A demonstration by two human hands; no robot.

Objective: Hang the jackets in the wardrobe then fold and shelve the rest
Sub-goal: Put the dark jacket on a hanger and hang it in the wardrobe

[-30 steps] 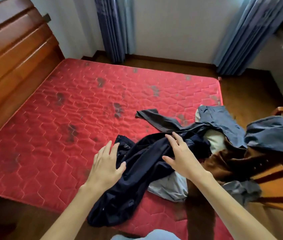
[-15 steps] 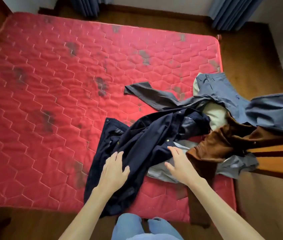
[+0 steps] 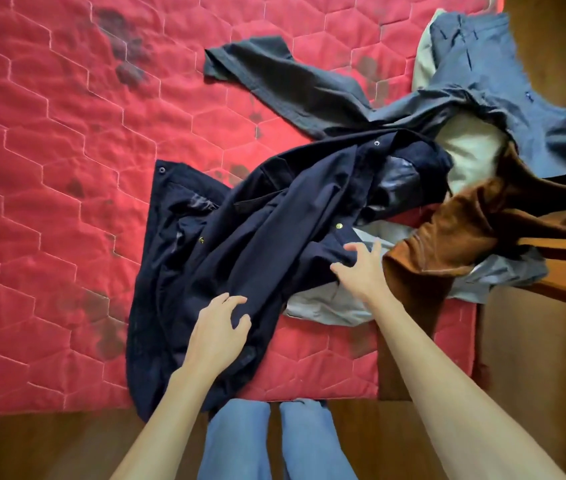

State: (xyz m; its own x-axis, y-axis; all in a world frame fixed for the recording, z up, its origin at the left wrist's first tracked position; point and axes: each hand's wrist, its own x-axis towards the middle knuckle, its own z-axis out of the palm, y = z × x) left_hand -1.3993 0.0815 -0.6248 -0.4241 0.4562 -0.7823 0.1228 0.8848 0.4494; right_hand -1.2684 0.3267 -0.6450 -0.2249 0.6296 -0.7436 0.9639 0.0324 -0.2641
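Navy jacket [image 3: 274,220] clutched, lower centre, by left hand [image 3: 221,327] and right hand [image 3: 361,268], both curled into cloth; likely to pull free of clothes pile [image 3: 447,237] for hanging.

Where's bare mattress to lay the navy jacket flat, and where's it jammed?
Free: red mattress left of the navy jacket, and the far stretch left of the dark grey sleeve. A strip at the near edge, below the pale grey garment. Crowded: the right side, where garments overlap around the brown garment.
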